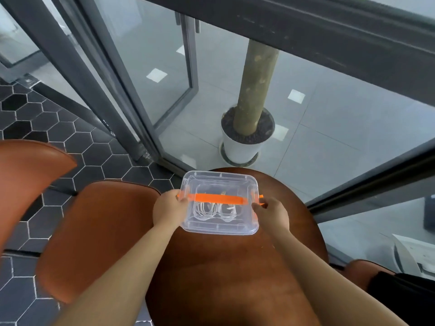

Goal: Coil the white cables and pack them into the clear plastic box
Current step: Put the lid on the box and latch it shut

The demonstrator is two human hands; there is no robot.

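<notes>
- Two white cables are counted, each wound into a loose coil; they lie side by side, touching or nearly so, on the floor of the clear plastic box.
- One box is seen: rectangular, with rounded corners, see-through, its clear lid seated on top.
- One orange handle is laid flat across the lid from side to side, above the two coils.
- The box is set on the far part of a round brown worktop, close to its far edge.
- The box's left edge is gripped by the left hand, fingers curled over the rim beside the handle's end.
- The right edge is pinched by the right hand at an orange clip.
- Two orange-brown chairs are placed left of the worktop on a dark hexagon-tiled floor.
- One white plant pot with a thick trunk is seen beyond glass panels.
</notes>
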